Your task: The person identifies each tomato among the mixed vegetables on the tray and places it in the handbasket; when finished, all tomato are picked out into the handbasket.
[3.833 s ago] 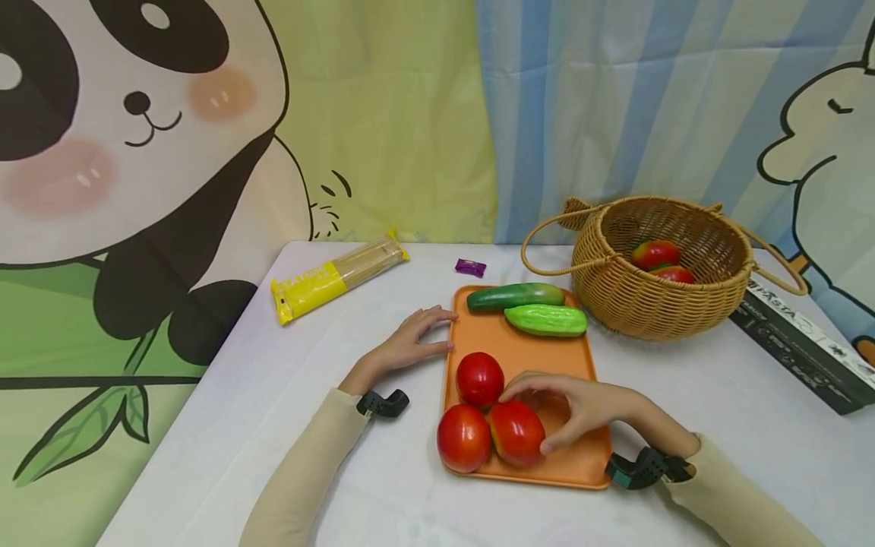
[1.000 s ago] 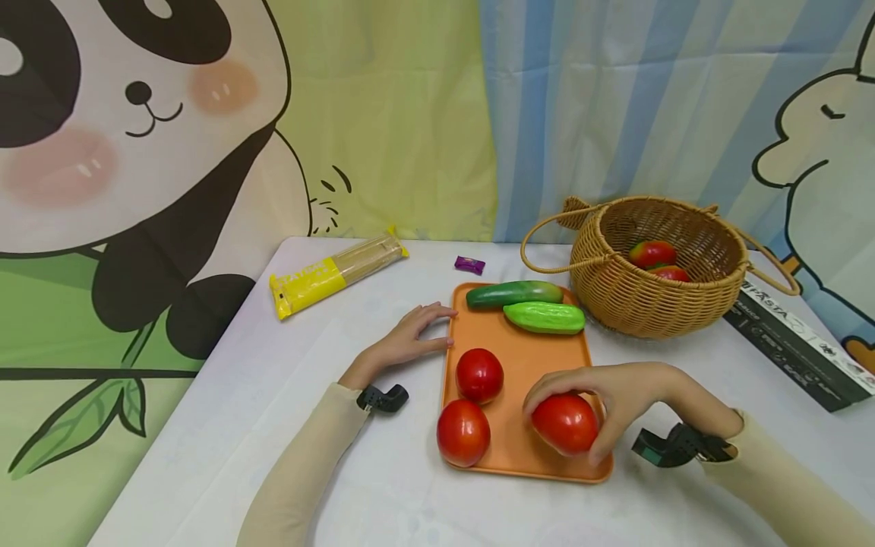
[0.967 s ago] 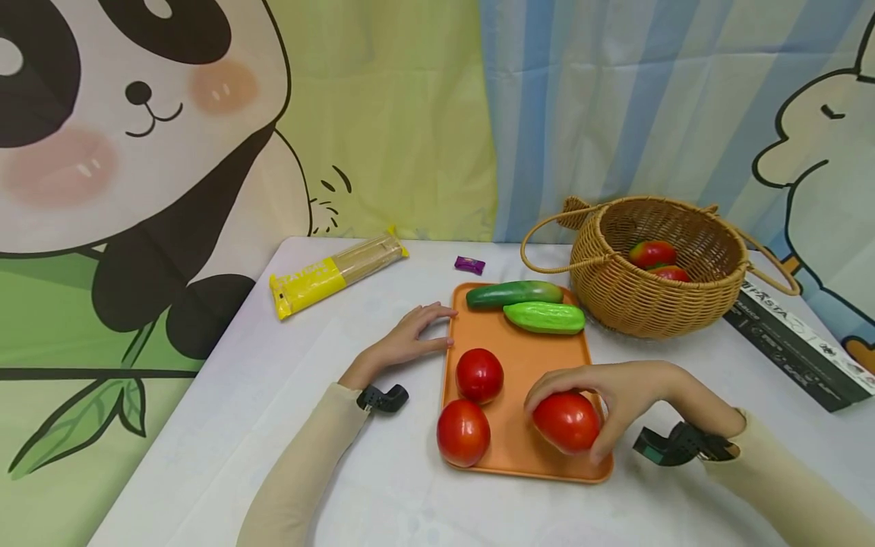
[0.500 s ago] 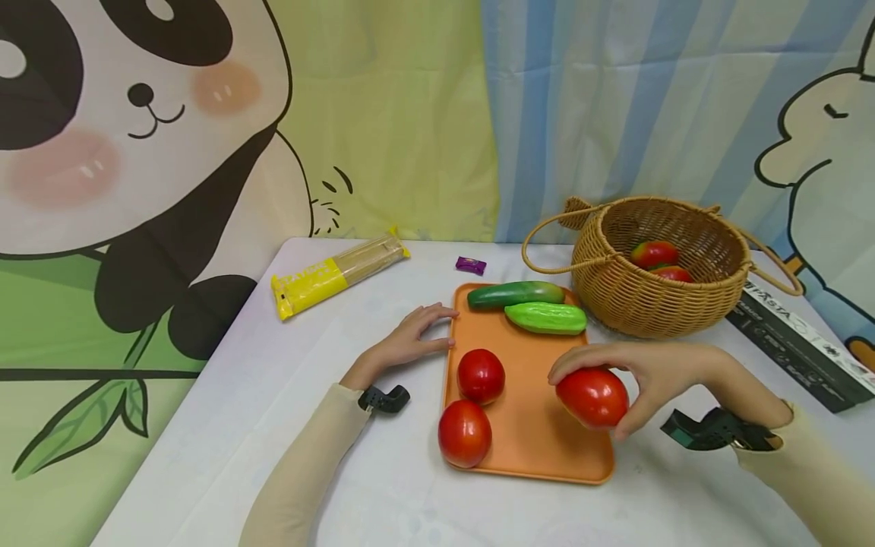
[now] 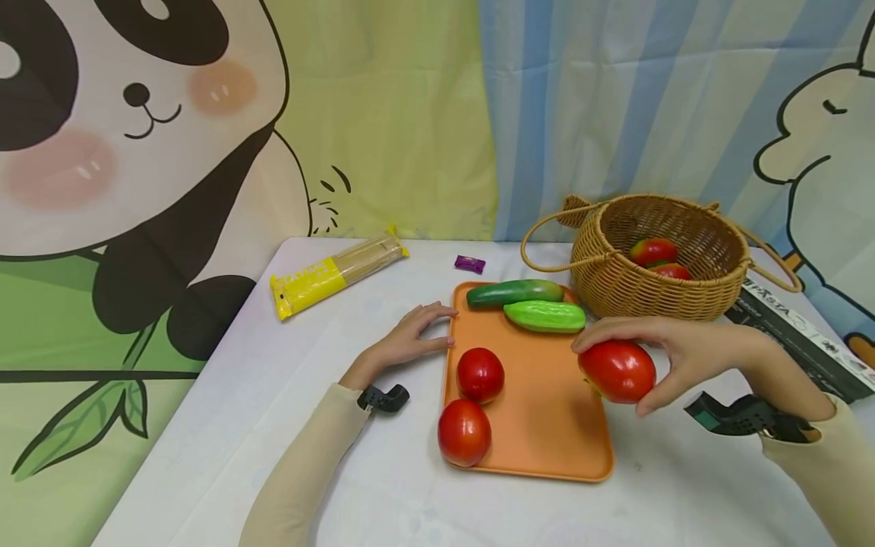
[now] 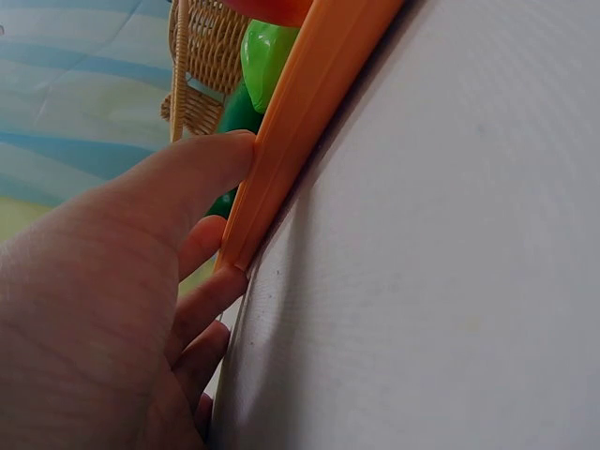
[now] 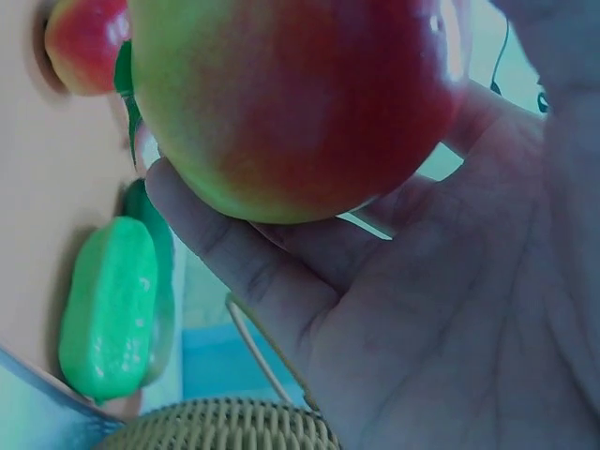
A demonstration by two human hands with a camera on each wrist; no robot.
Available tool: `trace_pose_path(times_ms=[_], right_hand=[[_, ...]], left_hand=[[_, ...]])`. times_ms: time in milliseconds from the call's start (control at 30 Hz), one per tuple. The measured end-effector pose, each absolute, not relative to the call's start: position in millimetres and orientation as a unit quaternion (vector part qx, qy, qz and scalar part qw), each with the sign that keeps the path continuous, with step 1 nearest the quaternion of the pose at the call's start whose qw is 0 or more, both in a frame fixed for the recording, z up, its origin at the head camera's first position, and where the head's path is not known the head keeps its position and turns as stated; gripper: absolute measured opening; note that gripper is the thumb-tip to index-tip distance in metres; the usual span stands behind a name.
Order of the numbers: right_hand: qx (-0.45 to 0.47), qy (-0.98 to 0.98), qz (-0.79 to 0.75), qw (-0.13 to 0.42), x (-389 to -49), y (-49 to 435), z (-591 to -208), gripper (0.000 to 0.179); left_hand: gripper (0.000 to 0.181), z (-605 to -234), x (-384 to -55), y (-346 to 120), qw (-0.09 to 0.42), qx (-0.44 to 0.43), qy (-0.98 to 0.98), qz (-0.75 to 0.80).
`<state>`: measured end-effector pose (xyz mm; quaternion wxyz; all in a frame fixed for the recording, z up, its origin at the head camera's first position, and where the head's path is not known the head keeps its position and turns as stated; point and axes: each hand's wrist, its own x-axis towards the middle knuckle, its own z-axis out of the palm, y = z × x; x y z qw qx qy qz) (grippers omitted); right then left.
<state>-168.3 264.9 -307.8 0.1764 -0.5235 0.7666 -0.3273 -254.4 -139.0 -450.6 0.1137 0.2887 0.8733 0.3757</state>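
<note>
My right hand (image 5: 697,353) grips a large glossy tomato (image 5: 617,371) above the right edge of the orange tray (image 5: 540,448), thumb on one side and fingers on the other. The right wrist view shows the tomato's (image 7: 300,103) yellow-green end with a green leafy stem. My left hand (image 5: 406,338) lies at the tray's left side, thumb and fingertips touching the rim (image 6: 281,141) in the left wrist view. Two more tomatoes, one red (image 5: 481,375) and one orange-red (image 5: 465,433), sit at the tray's left. A dark green cucumber (image 5: 514,294) and a bright green one (image 5: 544,316) lie at its far end.
A wicker basket (image 5: 656,296) with two red-green fruits (image 5: 654,251) inside stands behind the right hand. A black-and-white pasta box (image 5: 800,334) lies right of it. A yellow noodle packet (image 5: 311,289) and a small purple wrapped sweet (image 5: 469,264) lie at the back.
The right hand has gripped the tomato from the tray's near end, lifted it and carried it right and away towards the basket. The left hand has stayed at the tray's edge.
</note>
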Motion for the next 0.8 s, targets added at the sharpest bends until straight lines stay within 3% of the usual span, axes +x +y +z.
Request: trace_pose_path(times_ms=[300, 800], right_hand=[[-0.510, 0.786, -0.336, 0.100, -175, 276, -304, 0.078], [-0.464, 0.808, -0.362, 0.032, -195, 305, -305, 0.088]], left_hand=[[0.055, -452, -255, -139, 0.114, 0.286, 0.875, 0.373], [0.056, -453, -256, -138, 0.111, 0.287, 0.875, 0.374]])
